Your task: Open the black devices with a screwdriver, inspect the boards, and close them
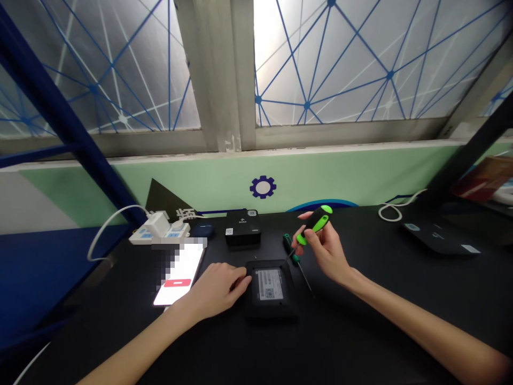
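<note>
A flat black electronic box (289,305) lies on the table with its labelled underside up. My left hand (220,286) is at its left edge, fingers curled and thumb and fingertips pressed against the side. My right hand (326,251) grips a black and bright-green screwdriver (316,224) by the handle. The shaft slants down to the box's upper right corner, where the tip seems to touch; whether it sits in a screw cannot be made out. Just behind the shaft lies a second, dark-green screwdriver (287,244). What looks like a small screw (255,258) rests beyond the box.
Another black box (243,227) stands at the back. On the left are a lit phone (180,286), a power strip (140,235) with white plugs and a small dark object (203,230). A flat black device (441,239) and a white cable (390,214) lie on the right.
</note>
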{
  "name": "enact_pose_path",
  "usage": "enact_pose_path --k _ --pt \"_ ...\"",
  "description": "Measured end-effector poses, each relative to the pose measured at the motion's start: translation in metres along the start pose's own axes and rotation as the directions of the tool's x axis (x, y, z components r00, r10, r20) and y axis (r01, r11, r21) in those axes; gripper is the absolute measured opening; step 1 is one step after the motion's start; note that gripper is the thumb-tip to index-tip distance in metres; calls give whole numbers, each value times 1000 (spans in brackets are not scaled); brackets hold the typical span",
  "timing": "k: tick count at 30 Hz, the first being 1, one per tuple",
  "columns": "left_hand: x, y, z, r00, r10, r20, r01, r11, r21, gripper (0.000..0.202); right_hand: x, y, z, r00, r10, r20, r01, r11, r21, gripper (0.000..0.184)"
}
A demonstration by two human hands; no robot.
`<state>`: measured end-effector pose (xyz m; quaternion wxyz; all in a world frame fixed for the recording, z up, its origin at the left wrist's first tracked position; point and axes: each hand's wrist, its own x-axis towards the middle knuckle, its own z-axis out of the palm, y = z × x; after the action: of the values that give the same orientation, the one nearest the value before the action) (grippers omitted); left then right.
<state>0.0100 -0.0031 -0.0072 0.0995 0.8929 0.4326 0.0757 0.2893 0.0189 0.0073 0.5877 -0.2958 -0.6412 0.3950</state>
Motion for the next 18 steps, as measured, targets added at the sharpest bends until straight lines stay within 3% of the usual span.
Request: enact_pose_path --k 8,18 --pt "2 2 0 1000 23 10 -23 1000 12 41 6 0 8 987 102 122 -76 975 -208 30" --pt "1 2 -2 1000 13 19 -13 1000 -5 40 -2 8 6 975 182 129 -170 981 -96 30"
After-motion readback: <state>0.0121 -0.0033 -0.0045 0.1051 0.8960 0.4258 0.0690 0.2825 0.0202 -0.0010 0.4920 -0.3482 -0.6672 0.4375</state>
